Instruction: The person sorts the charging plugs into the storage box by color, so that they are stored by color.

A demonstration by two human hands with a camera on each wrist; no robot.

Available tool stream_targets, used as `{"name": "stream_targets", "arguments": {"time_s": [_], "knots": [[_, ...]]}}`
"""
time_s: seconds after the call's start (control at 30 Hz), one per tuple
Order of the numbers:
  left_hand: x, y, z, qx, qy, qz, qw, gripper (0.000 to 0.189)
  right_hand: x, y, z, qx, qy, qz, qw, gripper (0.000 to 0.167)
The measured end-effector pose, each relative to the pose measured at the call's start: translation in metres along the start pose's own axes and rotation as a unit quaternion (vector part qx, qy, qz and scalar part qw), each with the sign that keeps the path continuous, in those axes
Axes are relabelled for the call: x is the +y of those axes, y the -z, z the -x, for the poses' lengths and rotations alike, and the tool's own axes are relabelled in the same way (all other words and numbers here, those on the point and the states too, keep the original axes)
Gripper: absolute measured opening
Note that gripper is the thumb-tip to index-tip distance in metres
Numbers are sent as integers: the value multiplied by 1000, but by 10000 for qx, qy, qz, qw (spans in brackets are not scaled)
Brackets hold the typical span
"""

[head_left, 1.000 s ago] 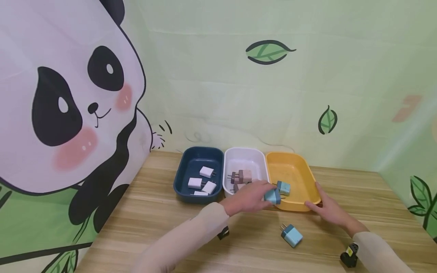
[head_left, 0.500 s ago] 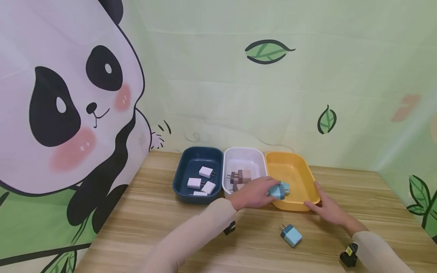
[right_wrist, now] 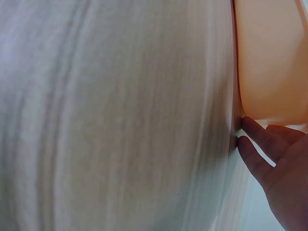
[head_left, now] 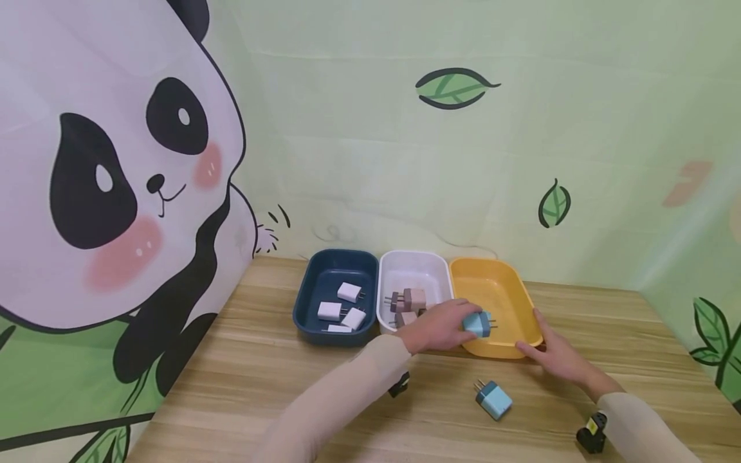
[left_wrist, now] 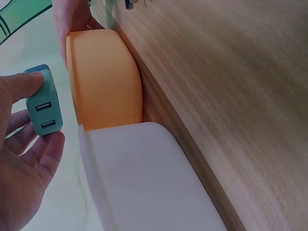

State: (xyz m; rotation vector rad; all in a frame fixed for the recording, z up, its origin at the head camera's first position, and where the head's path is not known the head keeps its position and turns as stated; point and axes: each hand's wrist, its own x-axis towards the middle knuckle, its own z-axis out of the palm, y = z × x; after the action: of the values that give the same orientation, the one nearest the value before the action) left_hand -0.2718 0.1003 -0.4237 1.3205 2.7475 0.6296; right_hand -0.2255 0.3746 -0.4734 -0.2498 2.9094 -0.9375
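My left hand (head_left: 442, 325) pinches a light-blue USB charger plug (head_left: 477, 324) between thumb and fingers, above the near left part of the yellow tray (head_left: 499, 283). Its two USB ports face the camera in the left wrist view, where the charger plug (left_wrist: 44, 103) stands apart from the tray wall. Another blue charger in the tray is mostly hidden behind the held one. At the tray's near right corner, my right hand (head_left: 552, 350) touches the outside with thumb and fingers extended; in the right wrist view, fingertips of this hand (right_wrist: 284, 159) meet the tray's side.
Left of the yellow tray stands a white tray (head_left: 413, 263) with several pinkish chargers (head_left: 414, 299). Beside it, a navy tray (head_left: 341, 260) holds several white chargers (head_left: 350, 292). One blue charger (head_left: 494, 400) lies on the wooden table (head_left: 440, 424) in front. A printed cloth hangs behind.
My left hand has moved right with the blue charger, from the edge between the white and yellow trays to over the yellow tray. My right hand has stayed at the corner.
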Motion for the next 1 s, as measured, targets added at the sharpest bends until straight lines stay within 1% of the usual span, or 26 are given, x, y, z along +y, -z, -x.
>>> {"name": "stream_targets", "arguments": {"time_s": [0.2,0.33,0.5,0.67,0.8,1.0], "knots": [[-2,-4,-5,-34,128,30,9999,45,-1,1,2,22,-1,-14,10000,93],[-4,-7,-9,-57,231,41,9997,46,2,0,1,39,23,-8,10000,92],[-6,-11,-12,1,340,123,9993,46,5,0,1,39,22,9,10000,93],[-7,-16,-16,104,379,147,9991,46,3,0,1,24,-8,36,10000,93],[-5,-16,-18,148,438,142,9988,47,3,0,0,45,29,60,10000,93],[-4,-20,-21,132,423,-47,9990,48,2,-1,0,61,40,54,10000,92]]}}
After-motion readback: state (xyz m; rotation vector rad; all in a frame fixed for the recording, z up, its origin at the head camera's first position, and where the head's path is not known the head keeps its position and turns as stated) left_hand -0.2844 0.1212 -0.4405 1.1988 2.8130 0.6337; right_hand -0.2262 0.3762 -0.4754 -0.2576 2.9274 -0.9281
